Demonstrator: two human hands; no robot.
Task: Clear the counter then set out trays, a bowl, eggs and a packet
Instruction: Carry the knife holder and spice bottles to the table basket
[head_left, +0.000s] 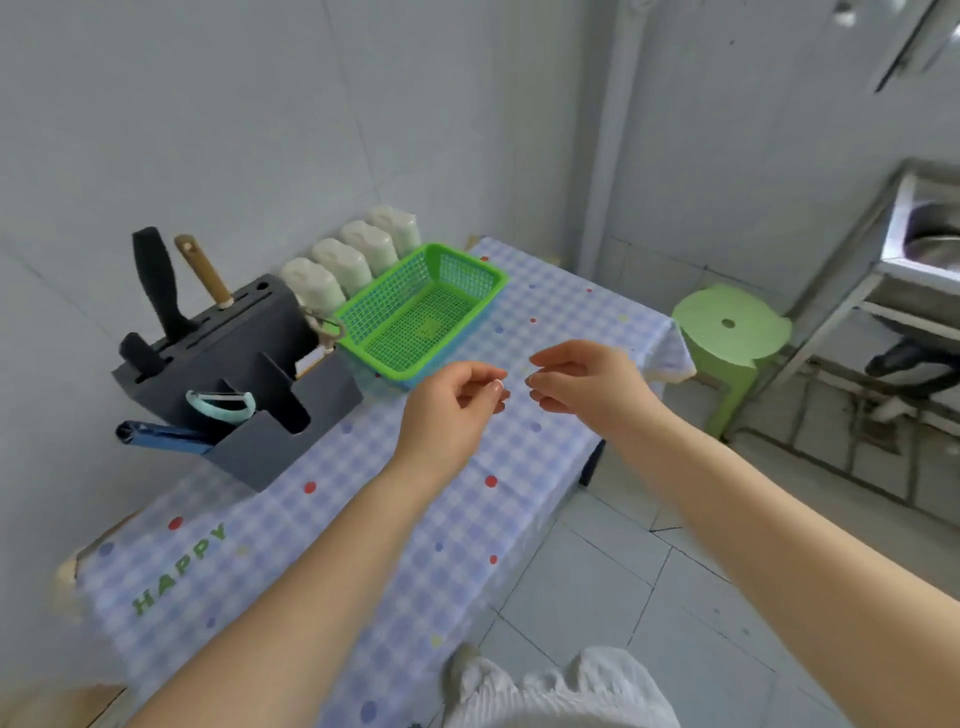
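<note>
A green mesh tray (470, 270) lies empty on the counter, which is covered by a blue checked cloth (363, 525). My left hand (452, 410) and my right hand (587, 384) hover side by side over the cloth, just in front of the tray's near corner. Both hands hold nothing, with fingers loosely curled and apart. No bowl, eggs or packet are in view.
A dark grey knife block (228, 374) with knives, a peeler and scissors stands at the left by the wall. Several white jars (343, 265) line the wall behind the tray. A green stool (732, 332) and a metal sink stand (914, 249) are to the right on the tiled floor.
</note>
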